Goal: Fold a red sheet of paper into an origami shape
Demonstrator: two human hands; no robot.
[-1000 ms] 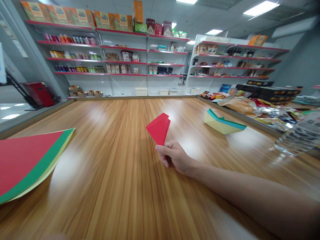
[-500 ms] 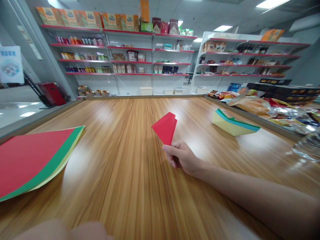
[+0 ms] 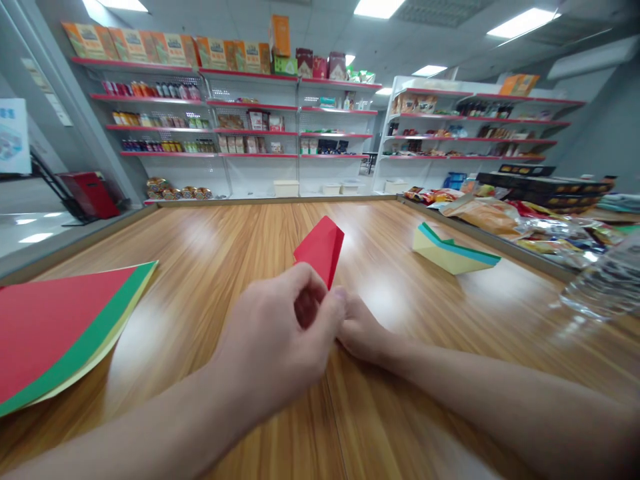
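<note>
A piece of folded red paper (image 3: 321, 247) stands up from my two hands above the middle of the table. My right hand (image 3: 363, 328) pinches it at its lower end, partly hidden behind the other hand. My left hand (image 3: 285, 327) is curled in front, thumb and fingers closed at the paper's lower left; the exact spot of contact is covered. To the right lies a folded paper boat (image 3: 454, 255) in pale yellow, blue and green. At the left rests a stack of coloured paper sheets (image 3: 60, 320), red on top, with green and yellow edges below.
A clear plastic bottle (image 3: 607, 283) lies at the right side of the wooden table (image 3: 200, 267). Beyond the right edge are packaged snacks (image 3: 493, 217) and dark boxes (image 3: 545, 190). Stocked shelves (image 3: 255, 130) line the back, and a red cart (image 3: 90, 193) stands far left.
My left hand has come up from the bottom edge to the red paper. My right hand still holds the paper. The whole view has shifted slightly.
</note>
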